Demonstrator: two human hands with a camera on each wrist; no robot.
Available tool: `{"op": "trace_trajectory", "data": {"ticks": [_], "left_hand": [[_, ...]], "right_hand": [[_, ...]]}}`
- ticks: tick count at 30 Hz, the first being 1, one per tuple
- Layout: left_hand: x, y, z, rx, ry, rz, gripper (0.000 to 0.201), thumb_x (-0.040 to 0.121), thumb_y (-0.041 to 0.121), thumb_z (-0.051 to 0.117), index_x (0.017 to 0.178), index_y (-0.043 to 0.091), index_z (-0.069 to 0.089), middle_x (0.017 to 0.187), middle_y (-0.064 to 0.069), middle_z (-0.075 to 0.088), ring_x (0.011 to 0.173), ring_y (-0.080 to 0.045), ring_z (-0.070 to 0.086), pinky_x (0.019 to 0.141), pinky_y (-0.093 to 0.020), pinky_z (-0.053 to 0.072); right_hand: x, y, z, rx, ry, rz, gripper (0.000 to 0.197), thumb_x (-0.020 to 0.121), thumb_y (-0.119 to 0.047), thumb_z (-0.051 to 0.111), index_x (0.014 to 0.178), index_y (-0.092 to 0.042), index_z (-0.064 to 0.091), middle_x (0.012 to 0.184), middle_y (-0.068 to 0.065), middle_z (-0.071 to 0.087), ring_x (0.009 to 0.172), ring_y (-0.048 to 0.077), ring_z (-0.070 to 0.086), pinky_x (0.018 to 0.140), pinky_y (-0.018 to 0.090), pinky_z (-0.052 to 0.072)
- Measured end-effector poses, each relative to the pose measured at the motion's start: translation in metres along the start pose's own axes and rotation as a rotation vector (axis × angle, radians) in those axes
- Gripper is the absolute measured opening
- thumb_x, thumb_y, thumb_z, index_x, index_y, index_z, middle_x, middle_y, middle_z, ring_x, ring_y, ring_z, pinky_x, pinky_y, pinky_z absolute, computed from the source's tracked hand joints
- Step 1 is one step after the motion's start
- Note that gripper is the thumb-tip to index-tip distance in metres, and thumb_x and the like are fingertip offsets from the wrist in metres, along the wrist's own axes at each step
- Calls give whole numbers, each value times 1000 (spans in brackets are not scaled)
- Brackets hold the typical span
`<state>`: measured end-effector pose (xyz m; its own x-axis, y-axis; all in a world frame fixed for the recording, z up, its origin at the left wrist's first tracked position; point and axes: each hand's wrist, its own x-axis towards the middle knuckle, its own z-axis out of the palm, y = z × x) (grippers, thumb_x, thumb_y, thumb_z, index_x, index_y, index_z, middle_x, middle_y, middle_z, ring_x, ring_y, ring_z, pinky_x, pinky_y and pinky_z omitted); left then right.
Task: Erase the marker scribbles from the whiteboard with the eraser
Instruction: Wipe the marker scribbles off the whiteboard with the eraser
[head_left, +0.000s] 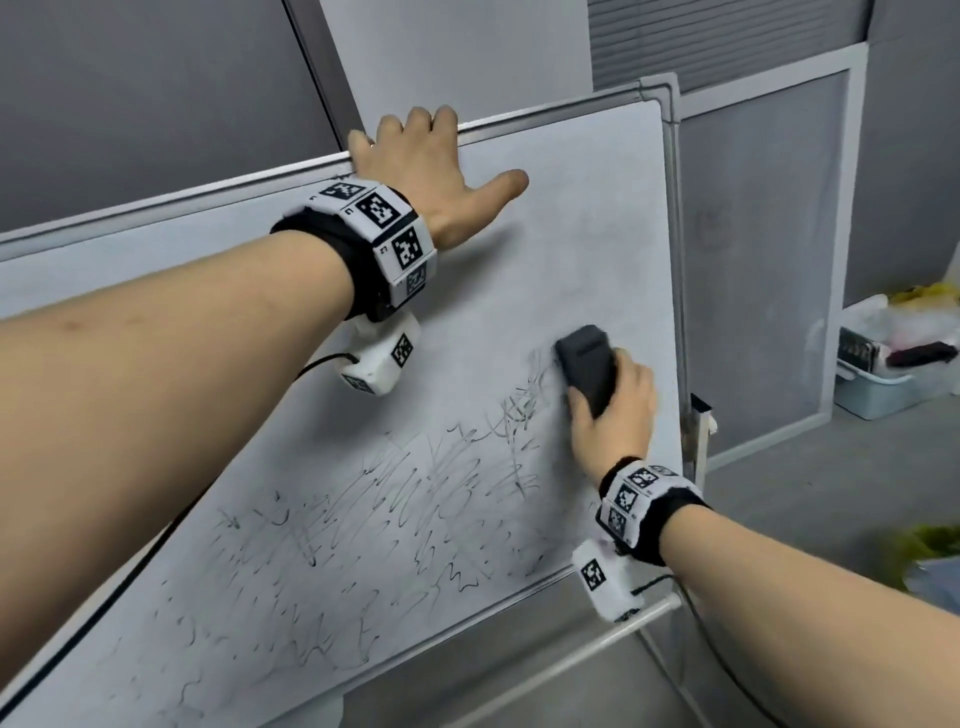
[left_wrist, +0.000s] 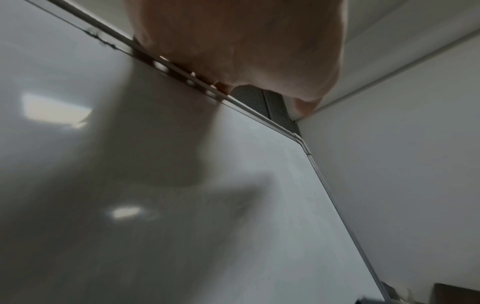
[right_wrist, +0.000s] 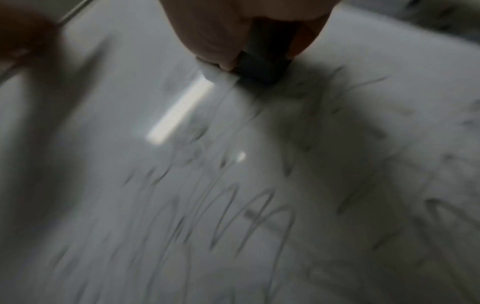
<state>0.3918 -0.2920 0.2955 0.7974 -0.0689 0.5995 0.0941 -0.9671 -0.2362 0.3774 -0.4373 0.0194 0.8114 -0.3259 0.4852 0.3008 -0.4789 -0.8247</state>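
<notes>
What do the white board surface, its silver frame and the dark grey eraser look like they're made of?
White board surface: smooth glossy coating, mirrors ceiling lights; exact material unclear.
Silver frame: thin metal-looking strip, probably aluminium.
Dark grey eraser: matte moulded body, likely plastic.

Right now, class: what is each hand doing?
Left hand: fingers hooked over the white whiteboard's top frame.
Right hand: gripping the dark grey block eraser.

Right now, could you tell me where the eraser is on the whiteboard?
In the head view, the eraser is gripped in the right hand against the whiteboard near its right edge, at the upper right end of the scribbles.
</notes>
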Motion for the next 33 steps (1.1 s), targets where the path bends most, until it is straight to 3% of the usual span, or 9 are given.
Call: {"op": "trace_trajectory", "data": {"ticks": [5, 7, 10, 12, 14, 19, 25, 30, 33], "left_hand": [[2, -18, -2, -8, -33, 11, 87, 79, 83, 33, 133, 16, 47, 134, -7, 54, 122, -33, 47, 100, -53, 32], [1, -25, -2, -25, -52, 20, 86, 79, 82, 34, 134, 17, 47, 135, -6, 54, 123, -32, 47, 100, -53, 32], [2, -21, -4, -41, -53, 35, 84, 79, 82, 35, 133, 19, 48, 133, -4, 55, 122, -31, 48, 100, -52, 31], [2, -13, -5, -55, -61, 38, 83, 79, 81, 36, 132, 19, 49, 131, -4, 55, 121, -30, 49, 100, -52, 31], [1, -11, -7, -59, -56, 36, 80, 80, 80, 37, 130, 19, 49, 130, -4, 55, 120, -30, 50, 98, -52, 31], [0, -18, -7, -49, -78, 35, 81, 79, 78, 37, 132, 19, 48, 129, -5, 55, 119, -32, 49, 95, -51, 33], [-9, -30, -17, -51, -98, 95, 87, 76, 76, 36, 135, 14, 44, 130, -9, 56, 118, -33, 52, 100, -49, 35], [-36, -69, -29, 79, -23, -37, 81, 85, 75, 25, 122, 8, 51, 119, -13, 60, 117, -35, 53, 119, -64, 5], [-59, -95, -30, 135, -29, -100, 82, 87, 78, 25, 119, 9, 53, 119, -12, 60, 117, -35, 53, 116, -63, 14]], "right_hand": [[-43, -54, 24, -73, -302, -400, 58, 87, -28, 66, 139, -21, 42, 122, 6, 44, 110, 25, 39, 88, 41, 48], [-17, -47, 16, -12, -193, -280, 59, 87, -26, 65, 141, -19, 41, 123, 10, 44, 111, 28, 41, 92, 40, 44], [42, -32, -7, 106, 86, 121, 62, 87, -24, 66, 143, -15, 41, 128, 16, 44, 119, 36, 42, 100, 38, 35], [50, -28, -12, 99, 123, 173, 61, 87, -23, 67, 141, -13, 41, 130, 16, 44, 120, 36, 42, 102, 38, 32], [26, -32, -6, 54, 46, -6, 61, 85, -20, 68, 139, -11, 42, 127, 16, 45, 115, 36, 43, 101, 41, 33], [-38, -42, 12, -189, -443, -516, 59, 84, -25, 67, 138, -21, 43, 119, 6, 45, 107, 28, 40, 82, 47, 50], [44, -74, -20, -164, -185, -448, 65, 83, -25, 68, 142, -20, 40, 120, 12, 47, 107, 35, 42, 86, 45, 47], [39, -125, -9, -185, -187, -732, 59, 85, -26, 66, 140, -28, 46, 113, 8, 49, 103, 31, 42, 65, 35, 46], [-9, -118, 21, -193, -281, -941, 56, 79, -16, 68, 133, -28, 56, 107, 11, 54, 95, 33, 47, 62, 35, 46]]}}
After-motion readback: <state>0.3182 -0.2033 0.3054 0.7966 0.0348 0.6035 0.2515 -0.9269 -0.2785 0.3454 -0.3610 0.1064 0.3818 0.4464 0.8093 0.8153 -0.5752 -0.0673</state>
